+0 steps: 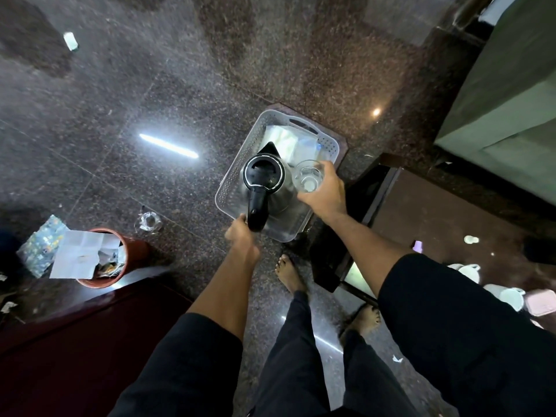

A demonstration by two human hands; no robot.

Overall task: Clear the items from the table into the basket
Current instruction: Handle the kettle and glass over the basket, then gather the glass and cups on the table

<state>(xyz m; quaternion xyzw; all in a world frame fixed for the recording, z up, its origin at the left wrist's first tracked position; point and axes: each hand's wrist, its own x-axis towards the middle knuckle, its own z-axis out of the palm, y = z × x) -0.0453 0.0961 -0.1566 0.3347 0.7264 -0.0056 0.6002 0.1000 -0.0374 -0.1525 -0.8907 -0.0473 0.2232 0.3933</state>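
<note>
Speckled granite floor, pale perforated plastic basket point(224, 188) directly below both hands.
Left hand point(242, 233) grips the black-handled steel kettle point(264, 179), handle axis toward the person; right hand point(326, 191) clasps the clear drinking glass point(307, 176), nearer the basket's right rim.

Basket point(228, 188): centre of your frame, on the floor; papers point(296, 142) inside at its far end
Kettle point(264, 179): over the basket; glass point(307, 176) just right of it
Bin point(132, 251): lower left
Table point(451, 218): right of the basket

no readable text, labels or numbers on anything in view
</note>
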